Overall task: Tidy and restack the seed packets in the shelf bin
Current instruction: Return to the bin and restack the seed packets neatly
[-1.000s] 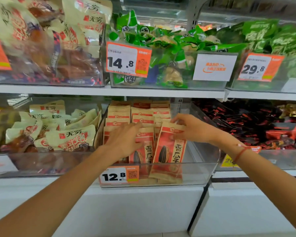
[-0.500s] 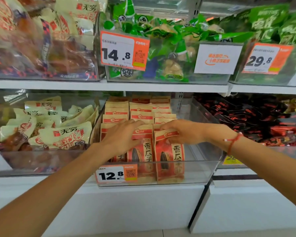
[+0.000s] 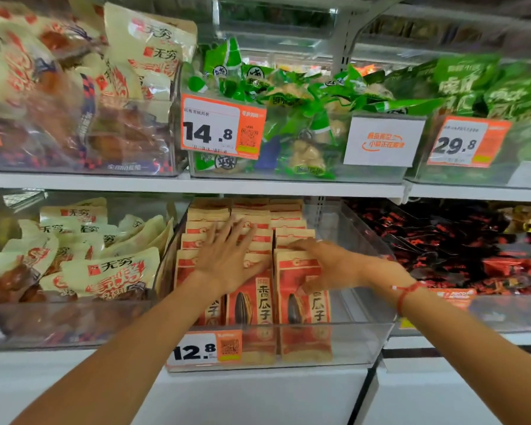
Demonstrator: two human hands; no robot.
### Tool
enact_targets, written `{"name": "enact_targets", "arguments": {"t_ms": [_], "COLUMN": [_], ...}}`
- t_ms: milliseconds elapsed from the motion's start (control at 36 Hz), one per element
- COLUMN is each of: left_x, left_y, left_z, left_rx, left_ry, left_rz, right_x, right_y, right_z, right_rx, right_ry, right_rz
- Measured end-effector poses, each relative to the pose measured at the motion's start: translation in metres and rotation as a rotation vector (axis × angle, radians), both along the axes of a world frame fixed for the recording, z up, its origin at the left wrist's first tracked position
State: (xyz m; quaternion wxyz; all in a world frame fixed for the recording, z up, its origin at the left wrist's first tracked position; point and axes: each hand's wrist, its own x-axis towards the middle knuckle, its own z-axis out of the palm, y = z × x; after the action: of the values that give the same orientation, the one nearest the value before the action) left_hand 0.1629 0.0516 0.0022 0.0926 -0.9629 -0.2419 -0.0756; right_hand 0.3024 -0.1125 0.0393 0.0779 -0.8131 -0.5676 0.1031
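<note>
Where the white shelving runs in two tiers, the clear shelf bin (image 3: 334, 345) sits at the middle of the lower tier, a 12.8 price tag (image 3: 204, 348) on its front wall.

Contents: seed packets (image 3: 304, 305), kraft and red, standing upright in rows from front to back.

Left hand (image 3: 227, 259): fingers spread and straight, palm flat on the packet tops in the bin's left and centre rows.

Right hand (image 3: 328, 263): fingers laid over the top edge of the front right packet, thumb against its face; a red string bracelet (image 3: 406, 294) circles that wrist.

Left of the bin: cream snack pouches (image 3: 105, 265) in a neighbouring clear bin.

Right of the bin: dark red-and-black wrappers (image 3: 460, 250).

Above the bin: green sachets (image 3: 288, 111) behind a 14.8 price tag (image 3: 221, 127), a white sign (image 3: 383, 142), and a 29.8 price tag (image 3: 468, 142) further right.
</note>
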Motion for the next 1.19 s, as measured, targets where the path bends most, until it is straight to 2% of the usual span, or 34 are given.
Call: {"name": "enact_targets", "arguments": {"t_ms": [111,194,250,333,389,444,528,583,639,1000,1194], "left_x": [-0.003,-0.022,-0.042,-0.079,-0.106,-0.131,-0.151,-0.15,-0.145,-0.129,-0.103], "left_y": [-0.002,-0.006,-0.011,-0.03,-0.045,-0.059,-0.069,-0.07,-0.07,-0.051,-0.035], "left_z": [0.008,0.013,0.016,0.018,0.015,0.009,-0.004,-0.009,-0.011,0.004,0.01], "left_rx": [-0.013,-0.006,-0.037,-0.1,-0.141,-0.165,-0.141,-0.122,-0.112,-0.144,-0.19], "left_ry": [-0.011,-0.08,-0.145,-0.234,-0.285,-0.267,-0.192,-0.212,-0.225,-0.343,-0.307], "left_rz": [-0.014,-0.096,-0.183,-0.271,-0.258,-0.216,-0.155,-0.14,-0.118,-0.136,-0.088], "right_x": [-0.007,-0.011,-0.017,-0.029,-0.041,-0.053,-0.06,-0.056,-0.054,-0.041,-0.027], "right_y": [0.008,-0.004,-0.018,-0.052,-0.08,-0.107,-0.129,-0.13,-0.126,-0.113,-0.084], "right_z": [0.006,0.012,0.014,0.013,0.003,-0.016,-0.044,-0.058,-0.061,-0.033,-0.029], "right_rx": [-0.163,-0.139,-0.022,0.27,0.468,0.542,0.43,0.343,0.339,0.412,0.294], "right_ry": [-0.131,-0.141,-0.153,-0.099,-0.072,-0.081,-0.128,-0.276,-0.378,-0.414,-0.441], "right_rz": [-0.021,-0.028,-0.024,-0.044,-0.115,-0.2,-0.23,-0.194,-0.204,-0.191,-0.26]}}
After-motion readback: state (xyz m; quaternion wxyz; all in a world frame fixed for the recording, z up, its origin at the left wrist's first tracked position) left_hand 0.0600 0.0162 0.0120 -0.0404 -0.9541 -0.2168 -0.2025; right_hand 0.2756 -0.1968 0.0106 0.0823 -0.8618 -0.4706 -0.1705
